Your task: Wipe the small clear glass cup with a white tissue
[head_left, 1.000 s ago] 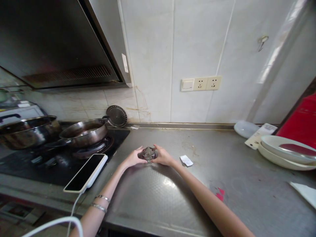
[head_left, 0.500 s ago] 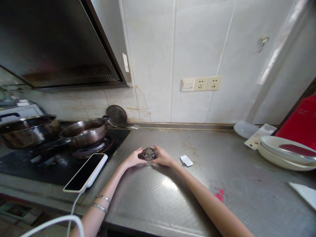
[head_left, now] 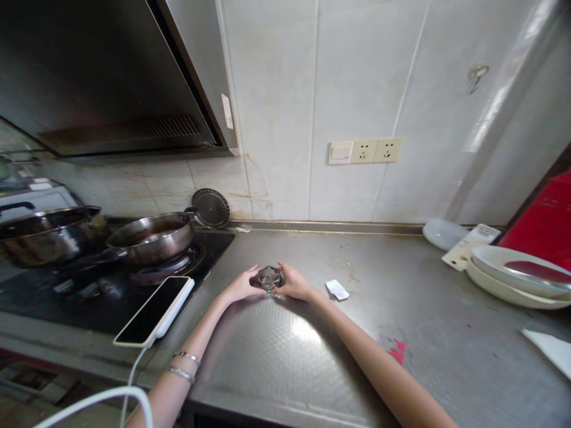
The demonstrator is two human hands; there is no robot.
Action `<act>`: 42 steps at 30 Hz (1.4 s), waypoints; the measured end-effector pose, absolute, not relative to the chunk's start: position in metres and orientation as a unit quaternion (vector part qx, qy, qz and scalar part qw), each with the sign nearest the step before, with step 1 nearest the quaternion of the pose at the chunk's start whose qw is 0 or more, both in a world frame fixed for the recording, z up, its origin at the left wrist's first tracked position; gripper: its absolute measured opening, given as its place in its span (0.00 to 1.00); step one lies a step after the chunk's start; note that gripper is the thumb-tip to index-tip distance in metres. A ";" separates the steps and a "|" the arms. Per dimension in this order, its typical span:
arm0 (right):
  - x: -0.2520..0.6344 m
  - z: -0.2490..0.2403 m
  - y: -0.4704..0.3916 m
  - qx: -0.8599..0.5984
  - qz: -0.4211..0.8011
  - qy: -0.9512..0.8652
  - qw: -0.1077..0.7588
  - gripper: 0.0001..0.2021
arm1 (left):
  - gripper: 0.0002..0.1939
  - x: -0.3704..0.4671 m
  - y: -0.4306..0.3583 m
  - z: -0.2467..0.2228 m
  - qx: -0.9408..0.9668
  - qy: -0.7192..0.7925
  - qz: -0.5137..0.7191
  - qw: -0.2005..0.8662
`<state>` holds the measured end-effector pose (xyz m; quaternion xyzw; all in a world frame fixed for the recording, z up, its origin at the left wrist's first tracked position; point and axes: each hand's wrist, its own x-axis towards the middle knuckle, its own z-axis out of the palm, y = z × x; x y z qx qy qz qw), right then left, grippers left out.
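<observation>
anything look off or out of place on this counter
Yes: the phone lies half on the stove's glass top, close to the burner under the pan. Red smears stain the steel counter. Both hands just hold the small glass.

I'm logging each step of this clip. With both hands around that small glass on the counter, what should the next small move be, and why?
Probably lift it straight up a little: the left hand and right hand already cup the small glass from both sides, and the steel counter around it is bare.
</observation>
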<state>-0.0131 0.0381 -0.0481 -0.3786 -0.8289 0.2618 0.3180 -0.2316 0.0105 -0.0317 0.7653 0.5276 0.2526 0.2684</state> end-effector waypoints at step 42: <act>0.147 -0.029 0.001 -0.458 0.154 -0.807 0.341 0.10 | 0.17 -0.060 -0.014 -0.023 0.713 0.495 0.370 0.332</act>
